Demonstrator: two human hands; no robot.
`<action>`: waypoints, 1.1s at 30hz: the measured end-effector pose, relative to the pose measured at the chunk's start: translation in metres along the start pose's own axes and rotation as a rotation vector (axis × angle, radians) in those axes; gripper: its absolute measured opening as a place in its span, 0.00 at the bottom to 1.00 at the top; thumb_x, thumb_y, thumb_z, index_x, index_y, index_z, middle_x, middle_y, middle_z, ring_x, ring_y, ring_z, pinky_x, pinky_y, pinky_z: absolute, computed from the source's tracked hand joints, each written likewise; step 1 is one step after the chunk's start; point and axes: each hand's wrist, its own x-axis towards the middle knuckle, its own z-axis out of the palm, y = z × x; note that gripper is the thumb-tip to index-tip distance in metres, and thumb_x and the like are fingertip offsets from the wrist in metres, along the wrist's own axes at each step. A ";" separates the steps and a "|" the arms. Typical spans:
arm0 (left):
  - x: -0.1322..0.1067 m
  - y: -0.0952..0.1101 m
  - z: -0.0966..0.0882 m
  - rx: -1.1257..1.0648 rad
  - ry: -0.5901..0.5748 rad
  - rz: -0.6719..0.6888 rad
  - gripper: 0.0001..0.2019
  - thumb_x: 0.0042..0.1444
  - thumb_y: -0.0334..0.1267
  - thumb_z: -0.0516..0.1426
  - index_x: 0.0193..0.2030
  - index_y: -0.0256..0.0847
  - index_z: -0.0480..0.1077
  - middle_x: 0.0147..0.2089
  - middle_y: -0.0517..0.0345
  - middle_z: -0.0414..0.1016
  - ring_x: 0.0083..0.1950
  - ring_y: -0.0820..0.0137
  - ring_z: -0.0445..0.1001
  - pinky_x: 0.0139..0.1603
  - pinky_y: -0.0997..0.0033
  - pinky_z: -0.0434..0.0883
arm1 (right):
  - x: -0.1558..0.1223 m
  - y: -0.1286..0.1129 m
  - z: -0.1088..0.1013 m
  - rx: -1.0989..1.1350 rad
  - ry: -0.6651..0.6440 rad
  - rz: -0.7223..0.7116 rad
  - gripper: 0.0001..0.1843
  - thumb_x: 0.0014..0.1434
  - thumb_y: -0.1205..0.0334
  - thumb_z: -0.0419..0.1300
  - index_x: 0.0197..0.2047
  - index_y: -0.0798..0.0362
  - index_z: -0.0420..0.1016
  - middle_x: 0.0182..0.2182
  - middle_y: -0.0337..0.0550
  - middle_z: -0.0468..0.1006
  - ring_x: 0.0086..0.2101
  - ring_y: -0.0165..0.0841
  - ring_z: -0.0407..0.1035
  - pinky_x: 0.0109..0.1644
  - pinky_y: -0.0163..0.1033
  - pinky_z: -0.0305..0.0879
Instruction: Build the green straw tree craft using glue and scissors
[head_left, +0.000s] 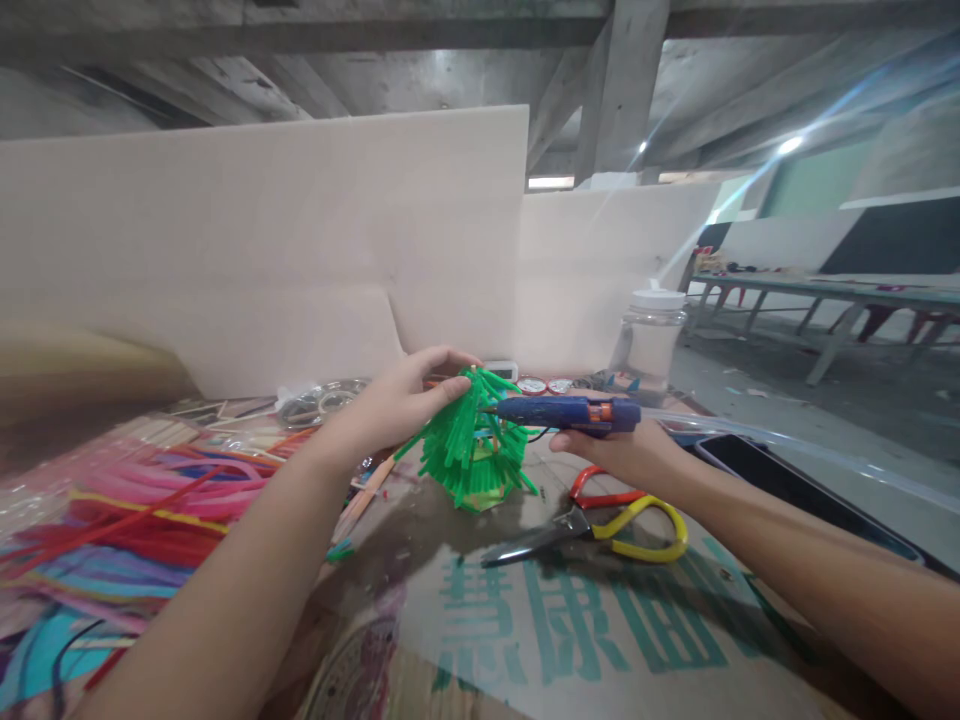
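Note:
A small cone-shaped tree made of green pipe cleaners (457, 440) stands on the table in the middle of the head view. The fingers of my left hand (416, 390) are closed on its top from the left. My right hand (619, 455) grips a blue hot glue gun (551, 412) from the right, its nozzle pointing left at the upper side of the tree. Whether the nozzle touches the green strands I cannot tell. Below the glue gun lie scissors (585, 525) with one red and one yellow handle, blades toward the left.
Bundles of coloured pipe cleaners (150, 520) cover the left side. Tape rolls (330, 402) lie behind my left wrist. A clear plastic bottle (651, 345) stands at the back right, and a dark phone (795, 490) lies right of my forearm. White panels (300, 230) rise behind the table.

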 end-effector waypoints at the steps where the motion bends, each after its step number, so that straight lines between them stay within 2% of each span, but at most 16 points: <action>1: 0.000 0.001 0.000 0.002 0.001 -0.003 0.15 0.62 0.47 0.56 0.52 0.44 0.70 0.49 0.55 0.76 0.49 0.64 0.74 0.48 0.63 0.71 | 0.000 0.000 0.000 0.005 -0.002 -0.006 0.15 0.50 0.54 0.67 0.42 0.47 0.80 0.37 0.40 0.83 0.37 0.40 0.77 0.41 0.41 0.74; 7: -0.001 0.002 0.001 0.012 0.003 -0.013 0.15 0.62 0.47 0.56 0.52 0.45 0.70 0.49 0.55 0.76 0.49 0.64 0.75 0.48 0.62 0.72 | 0.000 -0.004 0.001 0.023 -0.013 0.018 0.16 0.48 0.55 0.67 0.42 0.48 0.80 0.36 0.39 0.83 0.38 0.40 0.77 0.41 0.41 0.74; 13: 0.000 0.003 0.001 0.012 0.007 -0.011 0.16 0.62 0.47 0.56 0.52 0.44 0.70 0.49 0.54 0.76 0.49 0.63 0.75 0.48 0.62 0.72 | 0.000 -0.005 -0.002 -0.031 -0.011 0.057 0.15 0.47 0.54 0.68 0.39 0.49 0.81 0.32 0.39 0.83 0.34 0.40 0.76 0.36 0.40 0.74; 17: 0.000 0.003 0.001 0.015 0.008 -0.014 0.16 0.61 0.47 0.56 0.52 0.43 0.70 0.49 0.54 0.76 0.49 0.63 0.75 0.48 0.62 0.72 | -0.001 -0.006 -0.005 -0.023 -0.045 0.073 0.17 0.47 0.54 0.68 0.41 0.48 0.81 0.33 0.37 0.83 0.34 0.38 0.77 0.37 0.39 0.74; 22: 0.000 0.002 0.000 0.022 0.007 -0.002 0.16 0.62 0.47 0.56 0.52 0.43 0.70 0.50 0.54 0.76 0.49 0.63 0.75 0.48 0.62 0.72 | -0.001 -0.009 -0.004 -0.011 -0.047 0.074 0.14 0.47 0.54 0.68 0.38 0.48 0.82 0.31 0.37 0.83 0.33 0.38 0.76 0.35 0.37 0.73; 28: 0.000 0.000 0.001 0.031 0.014 0.000 0.17 0.61 0.48 0.56 0.52 0.42 0.70 0.50 0.52 0.76 0.49 0.62 0.75 0.48 0.62 0.72 | 0.001 -0.012 -0.007 0.008 -0.080 0.040 0.18 0.48 0.56 0.69 0.45 0.46 0.82 0.35 0.38 0.83 0.36 0.40 0.77 0.38 0.39 0.74; 33: 0.000 -0.001 0.000 0.054 0.015 0.012 0.17 0.61 0.48 0.56 0.52 0.42 0.70 0.51 0.52 0.76 0.50 0.62 0.74 0.50 0.61 0.71 | -0.002 -0.011 -0.011 -0.031 -0.145 0.010 0.23 0.49 0.55 0.69 0.51 0.44 0.80 0.35 0.38 0.83 0.34 0.39 0.77 0.35 0.39 0.73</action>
